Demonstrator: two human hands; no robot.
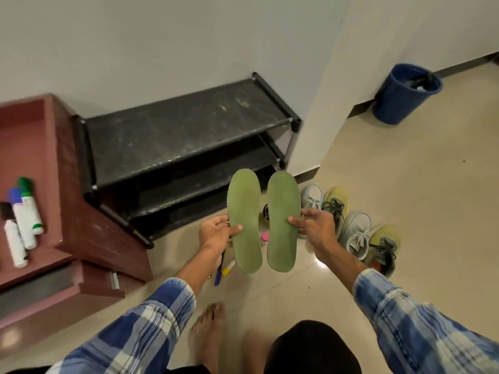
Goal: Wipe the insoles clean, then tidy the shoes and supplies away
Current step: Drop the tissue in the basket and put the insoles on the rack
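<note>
Blue bin (399,103) at two o'clock, against the wall (405,36). Maroon stepped ledge (67,157) at nine o'clock.

Two insoles (244,211), four shoes (355,230), three spray bottles (27,217).

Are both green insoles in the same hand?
No, the left hand grips the left insole and the right hand grips the right insole.
</note>
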